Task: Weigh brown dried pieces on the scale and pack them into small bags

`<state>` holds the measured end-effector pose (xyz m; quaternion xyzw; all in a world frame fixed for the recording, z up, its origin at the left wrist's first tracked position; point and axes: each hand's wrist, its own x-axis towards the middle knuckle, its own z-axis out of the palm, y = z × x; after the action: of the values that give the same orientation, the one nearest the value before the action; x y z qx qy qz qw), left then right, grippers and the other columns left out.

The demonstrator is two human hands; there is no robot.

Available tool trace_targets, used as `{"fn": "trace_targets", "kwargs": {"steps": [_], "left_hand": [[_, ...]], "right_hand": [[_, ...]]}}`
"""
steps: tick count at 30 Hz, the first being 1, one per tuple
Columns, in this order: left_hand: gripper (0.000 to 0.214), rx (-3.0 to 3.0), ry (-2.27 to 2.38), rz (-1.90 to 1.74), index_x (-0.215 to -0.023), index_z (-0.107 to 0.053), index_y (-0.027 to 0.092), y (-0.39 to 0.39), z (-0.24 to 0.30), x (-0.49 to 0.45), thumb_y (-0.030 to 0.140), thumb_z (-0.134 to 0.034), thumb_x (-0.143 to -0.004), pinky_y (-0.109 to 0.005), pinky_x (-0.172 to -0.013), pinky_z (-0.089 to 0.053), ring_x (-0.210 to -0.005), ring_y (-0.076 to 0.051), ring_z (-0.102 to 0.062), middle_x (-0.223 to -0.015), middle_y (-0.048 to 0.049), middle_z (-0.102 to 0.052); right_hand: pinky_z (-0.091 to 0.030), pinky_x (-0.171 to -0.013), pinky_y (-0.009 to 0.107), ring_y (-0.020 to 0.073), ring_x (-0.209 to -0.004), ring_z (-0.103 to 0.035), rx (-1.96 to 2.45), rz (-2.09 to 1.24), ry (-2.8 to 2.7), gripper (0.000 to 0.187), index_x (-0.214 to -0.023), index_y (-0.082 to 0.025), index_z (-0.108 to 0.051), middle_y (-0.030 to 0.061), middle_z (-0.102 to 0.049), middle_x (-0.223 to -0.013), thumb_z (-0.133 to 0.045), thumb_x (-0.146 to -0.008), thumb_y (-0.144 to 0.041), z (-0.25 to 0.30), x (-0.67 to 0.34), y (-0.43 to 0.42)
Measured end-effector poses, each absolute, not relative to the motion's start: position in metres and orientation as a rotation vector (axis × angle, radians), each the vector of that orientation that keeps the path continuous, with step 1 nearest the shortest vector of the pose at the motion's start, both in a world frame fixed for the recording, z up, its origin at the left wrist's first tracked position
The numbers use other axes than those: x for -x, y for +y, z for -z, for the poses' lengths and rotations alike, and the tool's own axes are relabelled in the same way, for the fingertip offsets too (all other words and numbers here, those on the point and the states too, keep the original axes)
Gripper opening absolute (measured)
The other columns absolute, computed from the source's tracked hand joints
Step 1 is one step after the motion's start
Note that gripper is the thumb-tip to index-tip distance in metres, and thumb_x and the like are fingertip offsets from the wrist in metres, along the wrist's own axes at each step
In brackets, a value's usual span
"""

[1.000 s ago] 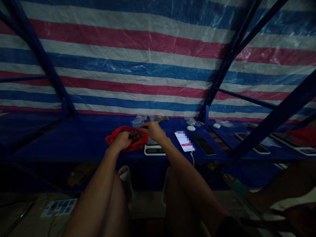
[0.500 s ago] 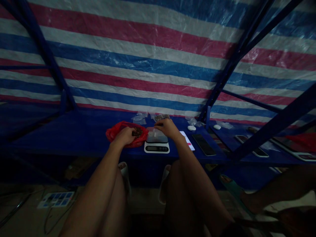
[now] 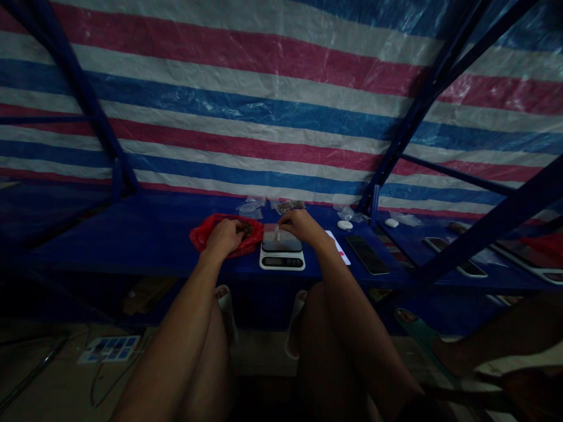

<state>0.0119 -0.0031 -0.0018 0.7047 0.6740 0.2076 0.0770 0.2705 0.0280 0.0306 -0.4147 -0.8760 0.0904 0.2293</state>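
Observation:
My left hand point(image 3: 224, 236) reaches into a crumpled red plastic bag point(image 3: 203, 235), its fingers curled against small dark-brown pieces point(image 3: 250, 229). What exactly these pieces are is too dark to make out. Just right of the bag sits a white digital kitchen scale point(image 3: 282, 262) with a dark display. Over its platform my right hand point(image 3: 295, 224) is closed in a pinch on the top of a small clear plastic bag point(image 3: 278, 234). The clear bag stands on or just above the platform; I cannot tell which.
Behind the scale lie a filled clear bag point(image 3: 290, 206) and clear plastic bags point(image 3: 250, 208). To the right are a white rounded object point(image 3: 345, 225), a white card point(image 3: 338, 246) and a dark phone point(image 3: 368, 254). Blue metal posts point(image 3: 398, 138) frame the shelf. Another person's foot point(image 3: 409, 319) shows lower right.
My left fingers have moved slightly deeper among the brown pieces in the red bag. My right hand keeps its pinch over the scale. The view has shifted slightly.

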Motion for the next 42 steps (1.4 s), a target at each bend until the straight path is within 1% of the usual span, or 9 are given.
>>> {"fn": "trace_targets", "kwargs": {"steps": [5,9,17,21,27,31,37,40,42], "left_hand": [[0.03,-2.327,1.782,-0.817,-0.115,-0.078,0.019,-0.02,-0.011,-0.025,0.029,-0.054,-0.099,-0.034,-0.103,-0.053,-0.111,-0.024,-0.07,-0.12,-0.0102,-0.075],[0.023,-2.479,1.574,-0.628,-0.106,-0.078,0.021,-0.033,-0.011,-0.037,0.026,-0.058,-0.095,-0.034,-0.102,-0.053,-0.111,-0.025,-0.07,-0.116,-0.0077,-0.077],[0.016,-2.402,1.855,-0.279,-0.099,-0.079,0.028,-0.054,-0.009,-0.024,0.029,-0.065,-0.092,-0.036,-0.09,-0.055,-0.107,-0.029,-0.073,-0.114,-0.0069,-0.079],[0.022,-2.334,1.874,-0.18,-0.106,-0.081,0.031,-0.063,-0.007,-0.022,0.026,-0.069,-0.088,-0.036,-0.087,-0.056,-0.107,-0.03,-0.075,-0.113,-0.0064,-0.081],[0.025,-2.301,1.871,-0.115,-0.101,-0.083,0.03,-0.06,-0.006,-0.025,0.019,-0.064,-0.089,-0.037,-0.086,-0.057,-0.107,-0.031,-0.075,-0.114,-0.0078,-0.081],[0.022,-2.333,1.902,-0.089,-0.103,-0.083,0.029,-0.06,-0.005,-0.029,0.027,-0.064,-0.092,-0.04,-0.084,-0.057,-0.105,-0.033,-0.075,-0.112,-0.0103,-0.081],[0.022,-2.319,1.893,-0.186,-0.096,-0.08,0.027,-0.062,-0.01,-0.031,0.038,-0.061,-0.094,-0.035,-0.079,-0.055,-0.097,-0.03,-0.076,-0.104,-0.0091,-0.081],[0.027,-2.249,1.969,-0.411,-0.098,-0.078,0.027,-0.059,-0.019,-0.027,0.044,-0.057,-0.097,-0.032,-0.077,-0.053,-0.094,-0.027,-0.075,-0.101,-0.0065,-0.082],[0.031,-2.184,2.061,-0.56,-0.102,-0.078,0.027,-0.052,-0.023,-0.024,0.048,-0.056,-0.098,-0.031,-0.078,-0.054,-0.096,-0.026,-0.075,-0.103,-0.0062,-0.082]], "right_hand": [[-0.054,-0.087,0.034,0.0244,-0.091,-0.076,1.116,-0.252,-2.361,0.017,-0.1,-0.017,-0.086,0.0113,-0.083,-0.102,-0.071,-0.092,-0.013,-0.03,-0.271,0.027],[-0.055,-0.089,0.034,0.0252,-0.095,-0.077,1.091,-0.295,-2.279,0.018,-0.105,-0.017,-0.085,0.0114,-0.083,-0.104,-0.072,-0.092,-0.014,-0.029,-0.265,0.026],[-0.054,-0.095,0.032,0.0247,-0.103,-0.077,1.001,-0.289,-2.296,0.021,-0.111,-0.016,-0.083,0.0117,-0.082,-0.113,-0.071,-0.094,-0.016,-0.027,-0.238,0.031],[-0.053,-0.096,0.03,0.0239,-0.106,-0.076,0.974,-0.278,-2.294,0.022,-0.111,-0.017,-0.083,0.0112,-0.082,-0.115,-0.068,-0.096,-0.014,-0.03,-0.22,0.035],[-0.051,-0.088,0.028,0.0212,-0.099,-0.075,0.902,-0.285,-2.466,0.02,-0.111,-0.015,-0.082,0.0113,-0.082,-0.11,-0.067,-0.097,-0.014,-0.023,-0.18,0.037],[-0.052,-0.091,0.03,0.0231,-0.105,-0.074,0.889,-0.273,-2.512,0.022,-0.116,-0.016,-0.081,0.0117,-0.081,-0.114,-0.069,-0.097,-0.017,-0.019,-0.173,0.037],[-0.053,-0.095,0.033,0.0229,-0.104,-0.075,0.982,-0.328,-2.248,0.021,-0.109,-0.017,-0.082,0.0105,-0.081,-0.112,-0.065,-0.097,-0.014,-0.033,-0.228,0.026],[-0.054,-0.085,0.032,0.0216,-0.092,-0.074,1.223,-0.395,-2.113,0.016,-0.104,-0.014,-0.08,0.0101,-0.081,-0.102,-0.071,-0.091,-0.015,-0.03,-0.276,0.011],[-0.054,-0.077,0.032,0.0213,-0.084,-0.073,1.436,-0.46,-2.028,0.029,-0.113,-0.011,-0.077,0.0115,-0.079,-0.102,-0.077,-0.088,-0.026,-0.021,-0.3,0.001]]}}
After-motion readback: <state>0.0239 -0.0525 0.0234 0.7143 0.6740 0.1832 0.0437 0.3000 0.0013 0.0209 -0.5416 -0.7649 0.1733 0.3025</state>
